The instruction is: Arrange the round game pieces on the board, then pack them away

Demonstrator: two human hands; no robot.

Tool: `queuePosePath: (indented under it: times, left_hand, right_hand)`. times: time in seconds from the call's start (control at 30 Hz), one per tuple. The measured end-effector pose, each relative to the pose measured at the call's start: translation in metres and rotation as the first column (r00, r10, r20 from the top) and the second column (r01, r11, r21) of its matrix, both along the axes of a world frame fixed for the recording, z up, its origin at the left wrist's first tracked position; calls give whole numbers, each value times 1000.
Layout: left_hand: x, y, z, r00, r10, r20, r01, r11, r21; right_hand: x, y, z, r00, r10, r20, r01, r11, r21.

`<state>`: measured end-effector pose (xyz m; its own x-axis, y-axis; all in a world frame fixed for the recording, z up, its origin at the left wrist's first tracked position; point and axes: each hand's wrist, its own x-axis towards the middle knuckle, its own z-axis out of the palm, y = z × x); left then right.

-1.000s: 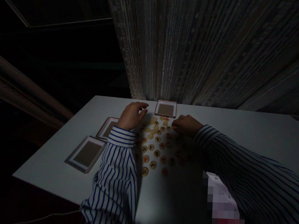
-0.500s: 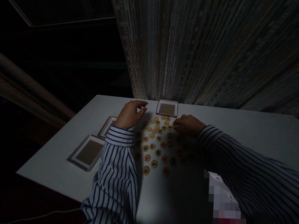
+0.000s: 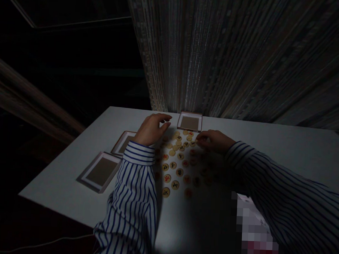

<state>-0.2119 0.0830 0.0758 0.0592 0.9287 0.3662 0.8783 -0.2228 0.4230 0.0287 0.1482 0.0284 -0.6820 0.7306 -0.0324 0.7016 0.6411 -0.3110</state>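
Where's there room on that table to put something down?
The table looks bare beyond the right sleeve, right of the far tray, and left of the nearest tray. Round pieces crowd the middle, between left hand and right hand.

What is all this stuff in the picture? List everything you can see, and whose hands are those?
Table: one, white, centre.
Round pieces: over two dozen, tan, some marked black or red, between and below the hands; shadow prevents an exact count.
Shallow boxes: three, brown bases, one at the far edge, two at left.
Curtain: one, greyish, behind.
Brownish band: one, far left.
Cord: one, pale, lower left.
Pixelated object: one, pale and red, lower right, unidentifiable.
Striped sleeves: two, white and blue, the camera wearer's.
Left hand: one, bare, left of the pieces.
Right hand: one, bare, right.
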Motion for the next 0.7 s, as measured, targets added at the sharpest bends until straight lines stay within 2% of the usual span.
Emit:
queuePosePath:
  times: [0.1,0.17,0.3,0.57,0.7]
  left_hand:
    - [8,-1,2,1000,-19,-9,19,999,-28]
    - [13,-1,3,999,-38,-17,38,998,-49]
    - [24,1,-1,992,-114,-47,112,993,-49]
    - [55,5,-13,958,-264,-112,263,965,-18]
    - [65,5,-16,953,-276,-128,275,961,-28]
  right_hand:
    - [1,1,-1,985,-52,-162,37,995,-93]
    - [1,1,-1,952,-123,-280,65,976,-207]
    - [0,2,3,852,-290,-436,74,891,-448]
    - [1,1,7,630,-520,-578,8,748,-664]
    - [-1,-2,8,574,-576,-582,-38,691,-722]
